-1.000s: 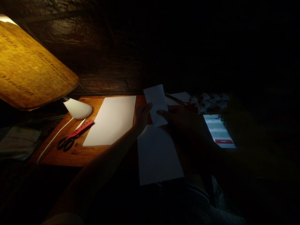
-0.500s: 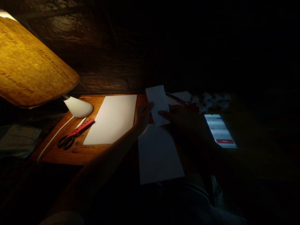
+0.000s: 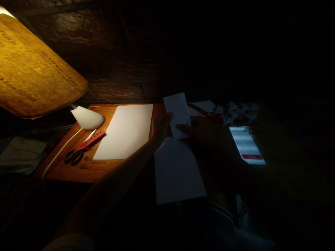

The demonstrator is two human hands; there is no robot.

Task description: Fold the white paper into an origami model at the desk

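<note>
A small white paper strip (image 3: 178, 113) stands upright above the wooden table (image 3: 86, 169). My left hand (image 3: 159, 129) pinches its left edge and my right hand (image 3: 206, 134) grips its lower right side. Below them lies a larger white sheet (image 3: 176, 172) near the table's front edge. Another white sheet (image 3: 125, 130) lies flat to the left in the lamp light.
A glowing lamp shade (image 3: 34, 73) with a white base (image 3: 86, 118) and cord stands at the left. Red-handled scissors (image 3: 83, 146) lie beside it. A lit phone (image 3: 247, 146) rests at the right. More paper and a crumpled cloth (image 3: 235, 111) lie at the back right in darkness.
Both hands and the paper strip have shifted slightly up and right in view; the grip is the same.
</note>
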